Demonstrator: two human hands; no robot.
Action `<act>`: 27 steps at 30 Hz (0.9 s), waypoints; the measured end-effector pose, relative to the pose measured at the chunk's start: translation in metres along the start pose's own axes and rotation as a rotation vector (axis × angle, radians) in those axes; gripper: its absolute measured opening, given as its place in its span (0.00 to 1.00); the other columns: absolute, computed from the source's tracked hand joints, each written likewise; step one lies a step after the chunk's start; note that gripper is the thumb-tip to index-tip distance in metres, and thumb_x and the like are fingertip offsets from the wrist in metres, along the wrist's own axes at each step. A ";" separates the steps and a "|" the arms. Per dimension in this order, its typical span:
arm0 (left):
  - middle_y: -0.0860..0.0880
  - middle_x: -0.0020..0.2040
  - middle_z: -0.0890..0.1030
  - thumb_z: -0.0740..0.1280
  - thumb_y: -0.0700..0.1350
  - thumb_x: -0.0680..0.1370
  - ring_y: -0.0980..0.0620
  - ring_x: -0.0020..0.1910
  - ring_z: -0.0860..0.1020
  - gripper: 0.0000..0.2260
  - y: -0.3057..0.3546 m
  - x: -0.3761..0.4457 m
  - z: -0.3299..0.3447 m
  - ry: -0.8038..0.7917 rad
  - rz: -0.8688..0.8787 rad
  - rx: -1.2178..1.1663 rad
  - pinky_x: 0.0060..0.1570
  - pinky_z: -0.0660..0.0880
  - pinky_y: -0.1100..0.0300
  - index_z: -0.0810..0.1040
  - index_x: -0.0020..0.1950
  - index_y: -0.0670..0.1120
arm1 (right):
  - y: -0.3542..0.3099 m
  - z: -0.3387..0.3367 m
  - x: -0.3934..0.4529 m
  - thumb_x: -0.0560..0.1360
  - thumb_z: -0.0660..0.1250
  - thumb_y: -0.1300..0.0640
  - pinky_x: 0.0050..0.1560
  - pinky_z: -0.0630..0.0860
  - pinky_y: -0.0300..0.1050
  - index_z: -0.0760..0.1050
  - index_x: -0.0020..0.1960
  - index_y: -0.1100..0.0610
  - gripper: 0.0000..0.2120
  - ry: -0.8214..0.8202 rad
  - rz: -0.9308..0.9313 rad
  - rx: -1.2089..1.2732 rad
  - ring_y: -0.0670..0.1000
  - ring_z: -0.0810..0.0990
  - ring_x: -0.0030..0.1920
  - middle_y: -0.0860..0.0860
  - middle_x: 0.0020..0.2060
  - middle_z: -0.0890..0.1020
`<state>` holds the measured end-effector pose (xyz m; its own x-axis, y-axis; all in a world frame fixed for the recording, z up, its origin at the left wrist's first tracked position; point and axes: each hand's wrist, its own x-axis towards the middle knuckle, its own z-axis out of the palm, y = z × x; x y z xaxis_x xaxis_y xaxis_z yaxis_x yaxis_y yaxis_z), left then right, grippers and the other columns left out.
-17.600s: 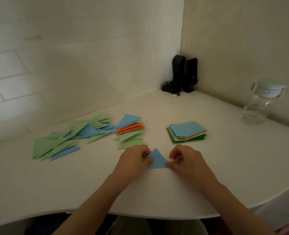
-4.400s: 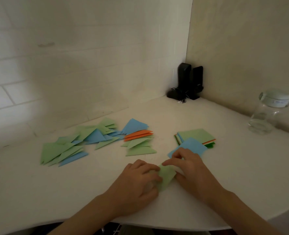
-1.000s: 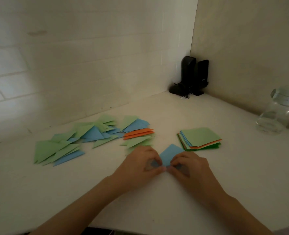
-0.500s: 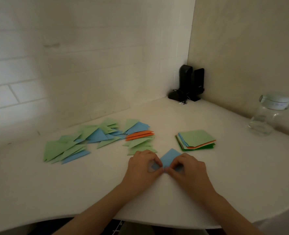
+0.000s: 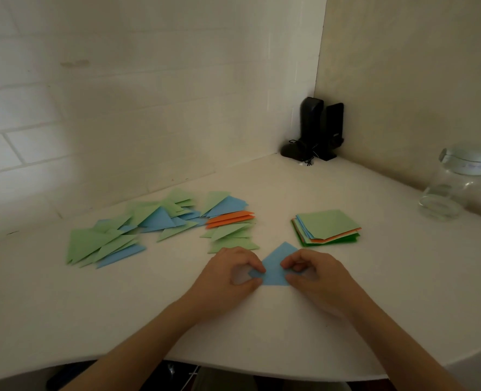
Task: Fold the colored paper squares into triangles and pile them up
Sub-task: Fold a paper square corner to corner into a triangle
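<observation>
Head view: a glass jar with a pale lid stands at the far right of the white bench, near the wall; what it holds cannot be told. A blue paper triangle lies flat near the front of the bench, apex pointing away. The left hand pinches its left corner between thumb and curled fingers — a closed grip on the paper — and the right hand pinches its right side the same way. Just beyond lies the stack of unfolded squares, green on top. Left of that, folded triangles spread toward the wall. Bare bench runs from the hands to the curved front edge.
</observation>
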<state>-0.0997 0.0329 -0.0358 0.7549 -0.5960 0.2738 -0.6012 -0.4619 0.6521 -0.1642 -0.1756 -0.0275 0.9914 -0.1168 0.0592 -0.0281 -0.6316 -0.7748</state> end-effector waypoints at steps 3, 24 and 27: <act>0.63 0.57 0.75 0.71 0.44 0.73 0.64 0.59 0.71 0.15 -0.002 -0.005 -0.013 -0.118 0.008 0.016 0.58 0.63 0.75 0.77 0.58 0.56 | -0.006 0.005 -0.003 0.70 0.71 0.46 0.55 0.68 0.39 0.75 0.42 0.38 0.06 0.012 0.004 -0.080 0.37 0.75 0.46 0.38 0.43 0.78; 0.53 0.45 0.78 0.63 0.47 0.76 0.53 0.45 0.74 0.07 0.001 -0.007 0.005 0.060 0.420 0.438 0.44 0.70 0.59 0.81 0.47 0.48 | 0.002 0.000 -0.017 0.70 0.65 0.40 0.60 0.67 0.50 0.74 0.43 0.40 0.06 -0.033 -0.261 -0.227 0.39 0.72 0.53 0.37 0.50 0.75; 0.54 0.44 0.77 0.64 0.51 0.77 0.55 0.44 0.73 0.08 0.003 -0.008 0.005 0.048 0.322 0.350 0.44 0.70 0.60 0.79 0.46 0.49 | 0.010 -0.002 -0.023 0.67 0.58 0.28 0.62 0.64 0.45 0.78 0.47 0.41 0.21 -0.064 -0.305 -0.301 0.35 0.70 0.58 0.35 0.55 0.74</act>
<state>-0.1094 0.0328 -0.0397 0.5218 -0.7182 0.4604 -0.8526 -0.4567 0.2539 -0.1873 -0.1813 -0.0354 0.9658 0.1510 0.2105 0.2402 -0.8266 -0.5089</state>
